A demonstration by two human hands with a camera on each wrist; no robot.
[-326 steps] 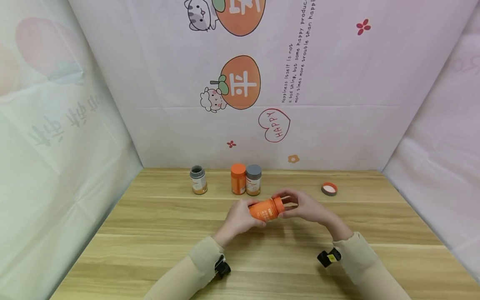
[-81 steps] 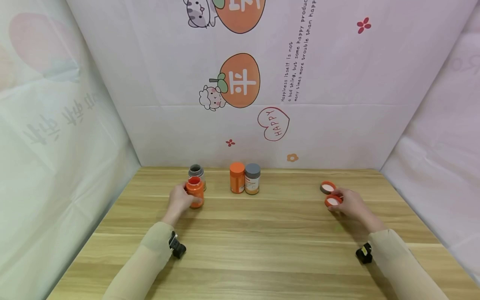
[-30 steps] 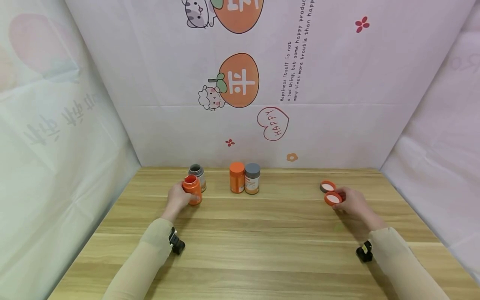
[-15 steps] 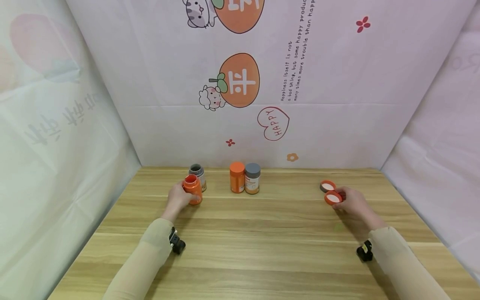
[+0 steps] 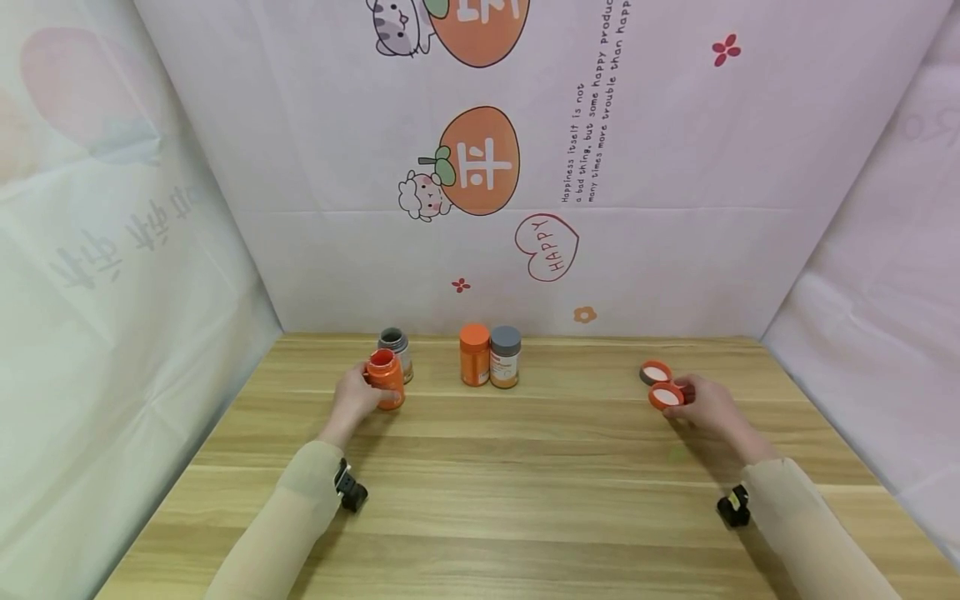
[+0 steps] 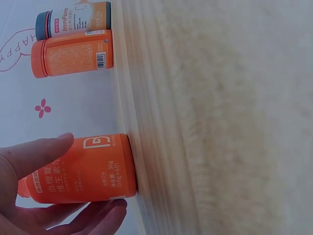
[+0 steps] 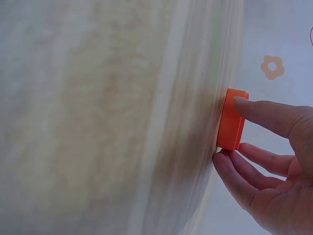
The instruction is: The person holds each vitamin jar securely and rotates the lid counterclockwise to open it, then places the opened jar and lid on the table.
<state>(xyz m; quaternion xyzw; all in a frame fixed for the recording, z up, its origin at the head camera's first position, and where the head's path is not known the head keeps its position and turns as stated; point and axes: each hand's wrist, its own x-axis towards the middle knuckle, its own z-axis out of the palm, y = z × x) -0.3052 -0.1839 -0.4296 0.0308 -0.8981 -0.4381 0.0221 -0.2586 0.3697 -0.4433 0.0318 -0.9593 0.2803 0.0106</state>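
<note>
My left hand (image 5: 356, 396) grips an open orange supplement bottle (image 5: 386, 381) that stands upright on the table at the left. In the left wrist view, thumb and fingers wrap the bottle's (image 6: 93, 169) labelled side, and its base meets the wood. Just behind it is an uncapped grey-necked bottle (image 5: 406, 357), partly hidden. Over on the right, my right hand (image 5: 705, 405) pinches an orange bottle cap (image 5: 666, 397) lying with its white inside up. The right wrist view has the thumb on the cap's (image 7: 231, 120) side and fingertips at its lower edge.
A grey cap with an orange inner rim (image 5: 656, 372) lies just behind the orange cap. At the back middle stand a capped orange bottle (image 5: 475, 357) and a grey-capped bottle (image 5: 505, 358), side by side. A printed cloth (image 5: 645, 275) hangs behind the wooden table (image 5: 525, 475).
Earliest, both hands held the capped orange bottle at the middle. Since then the cap came off; bottle went left, cap right. Over the last second both hands stay almost still.
</note>
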